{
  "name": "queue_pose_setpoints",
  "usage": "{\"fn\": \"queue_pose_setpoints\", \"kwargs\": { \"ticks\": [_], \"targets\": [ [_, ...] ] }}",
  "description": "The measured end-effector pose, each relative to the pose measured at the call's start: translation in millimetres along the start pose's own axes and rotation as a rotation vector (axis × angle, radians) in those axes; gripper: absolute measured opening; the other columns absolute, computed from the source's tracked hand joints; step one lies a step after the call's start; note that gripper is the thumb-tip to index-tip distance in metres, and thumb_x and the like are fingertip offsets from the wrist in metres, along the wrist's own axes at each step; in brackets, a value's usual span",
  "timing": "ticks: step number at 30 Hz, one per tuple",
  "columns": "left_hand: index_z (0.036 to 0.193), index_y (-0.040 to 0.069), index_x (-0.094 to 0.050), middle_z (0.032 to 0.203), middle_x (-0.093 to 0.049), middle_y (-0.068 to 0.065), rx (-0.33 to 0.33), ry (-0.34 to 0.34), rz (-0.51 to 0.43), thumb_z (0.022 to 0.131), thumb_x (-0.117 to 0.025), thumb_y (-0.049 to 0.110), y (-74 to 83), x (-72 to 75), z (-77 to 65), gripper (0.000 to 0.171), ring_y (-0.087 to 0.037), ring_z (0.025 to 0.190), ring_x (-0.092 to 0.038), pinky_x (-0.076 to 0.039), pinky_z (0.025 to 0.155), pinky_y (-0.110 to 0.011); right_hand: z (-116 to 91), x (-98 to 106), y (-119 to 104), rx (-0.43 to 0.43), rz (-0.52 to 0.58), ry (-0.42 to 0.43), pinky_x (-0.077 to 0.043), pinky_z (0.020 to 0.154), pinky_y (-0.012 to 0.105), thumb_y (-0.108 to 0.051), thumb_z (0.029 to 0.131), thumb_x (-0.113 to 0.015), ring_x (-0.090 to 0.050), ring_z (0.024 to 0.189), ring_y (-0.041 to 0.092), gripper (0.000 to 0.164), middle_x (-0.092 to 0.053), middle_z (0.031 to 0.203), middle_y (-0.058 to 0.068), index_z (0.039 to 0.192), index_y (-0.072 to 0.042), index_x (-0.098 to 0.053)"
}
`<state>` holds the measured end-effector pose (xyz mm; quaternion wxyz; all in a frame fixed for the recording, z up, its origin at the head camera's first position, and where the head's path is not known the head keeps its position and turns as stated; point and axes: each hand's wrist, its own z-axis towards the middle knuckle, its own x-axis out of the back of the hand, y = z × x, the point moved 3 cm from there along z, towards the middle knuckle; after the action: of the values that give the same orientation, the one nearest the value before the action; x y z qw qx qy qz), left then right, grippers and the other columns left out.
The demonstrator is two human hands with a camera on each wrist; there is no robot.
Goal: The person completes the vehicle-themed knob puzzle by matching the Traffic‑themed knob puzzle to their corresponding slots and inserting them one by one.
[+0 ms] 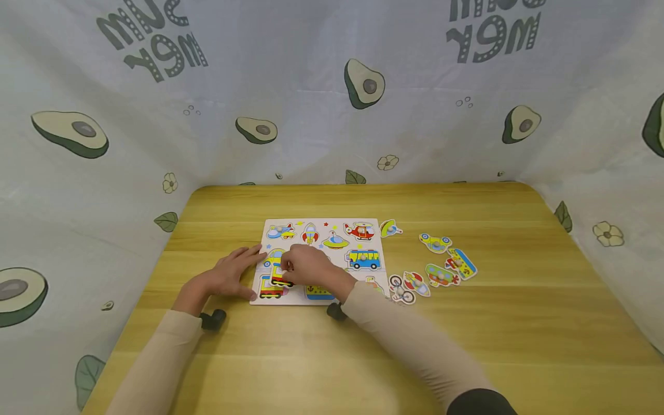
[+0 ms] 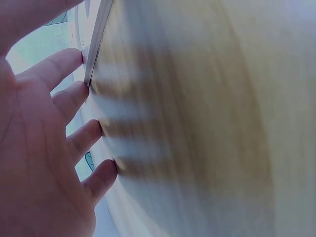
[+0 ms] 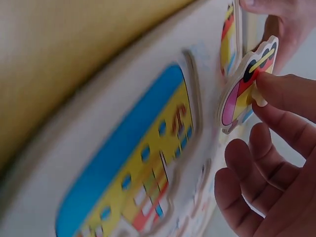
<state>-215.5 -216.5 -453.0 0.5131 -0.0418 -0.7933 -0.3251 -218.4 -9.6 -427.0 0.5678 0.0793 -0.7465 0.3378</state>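
Note:
My right hand [image 1: 311, 266] pinches a train puzzle piece [image 3: 247, 84] by its small knob, between thumb and index finger, with the other fingers curled loosely. The piece is tilted, above the lower left of the white puzzle board [image 1: 294, 297]. Beneath it shows the board's train picture [image 1: 272, 287]. The ship picture [image 3: 148, 153] lies nearby in its recess, partly hidden by my right wrist in the head view. My left hand [image 1: 228, 275] lies at the board's left side, fingers spread, with fingertips [image 2: 74, 58] right at its edge. The bus [image 1: 363, 259] and helicopter [image 1: 360, 231] sit in the board's right part.
Loose pieces lie right of the board: a flying saucer [image 1: 390, 229], a car [image 1: 436, 243], a ship [image 1: 463, 264], a green submarine [image 1: 441, 275], a rocket [image 1: 417, 283] and a motorcycle [image 1: 402, 290]. An avocado-print cloth [image 1: 311, 161] surrounds the wooden table [image 1: 270, 357].

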Motion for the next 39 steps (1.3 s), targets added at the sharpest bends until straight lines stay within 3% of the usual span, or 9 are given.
{"fn": "queue_pose_setpoints", "kwargs": {
  "ticks": [7,15,23,34,39],
  "targets": [
    [0.154,0.009,-0.036,0.165,-0.022,-0.019,-0.004,-0.005,0.013,0.075,-0.083,0.039,1.8,1.0,2.2,0.096,-0.05,0.147,-0.02,-0.023,0.107,-0.077,7,-17,-4,-0.036,0.11,0.0,-0.037,0.058,0.018,-0.024,0.089,-0.071,-0.05,0.067,0.006,0.008,-0.062,0.074,-0.009,0.087,-0.017,-0.074],
    [0.154,0.01,-0.035,0.165,-0.021,-0.018,-0.006,-0.006,0.024,0.075,-0.083,0.04,1.7,0.7,4.0,0.097,-0.05,0.147,-0.02,-0.023,0.107,-0.077,5,-25,-5,-0.108,0.179,0.054,-0.039,0.06,0.018,-0.024,0.088,-0.074,-0.051,0.067,0.005,0.009,-0.071,0.079,-0.006,0.088,-0.016,-0.076],
    [0.153,0.008,-0.036,0.164,-0.023,-0.02,-0.019,0.003,0.037,0.075,-0.082,0.04,1.2,1.7,1.3,0.097,-0.05,0.146,-0.022,-0.025,0.107,-0.077,1,-30,-10,-0.052,0.099,0.086,-0.045,0.071,0.021,-0.023,0.088,-0.074,-0.056,0.077,0.007,0.015,-0.071,0.093,-0.004,0.1,-0.017,-0.079],
    [0.155,0.01,-0.034,0.165,-0.02,-0.019,-0.016,-0.007,0.038,0.076,-0.081,0.042,0.8,0.2,-0.7,0.097,-0.05,0.147,-0.019,-0.022,0.109,-0.076,0,-30,-18,0.001,-0.017,0.031,-0.042,0.064,0.02,-0.023,0.091,-0.07,-0.053,0.078,0.008,0.016,-0.065,0.095,-0.004,0.104,-0.021,-0.078],
    [0.155,0.01,-0.033,0.166,-0.02,-0.018,-0.016,-0.006,0.031,0.077,-0.08,0.041,1.3,-0.1,-1.2,0.096,-0.049,0.148,-0.018,-0.021,0.109,-0.077,3,-31,-18,-0.034,0.02,0.032,-0.043,0.066,0.02,-0.02,0.09,-0.07,-0.054,0.078,0.007,0.012,-0.068,0.09,-0.008,0.099,-0.021,-0.079]
  ]
}}
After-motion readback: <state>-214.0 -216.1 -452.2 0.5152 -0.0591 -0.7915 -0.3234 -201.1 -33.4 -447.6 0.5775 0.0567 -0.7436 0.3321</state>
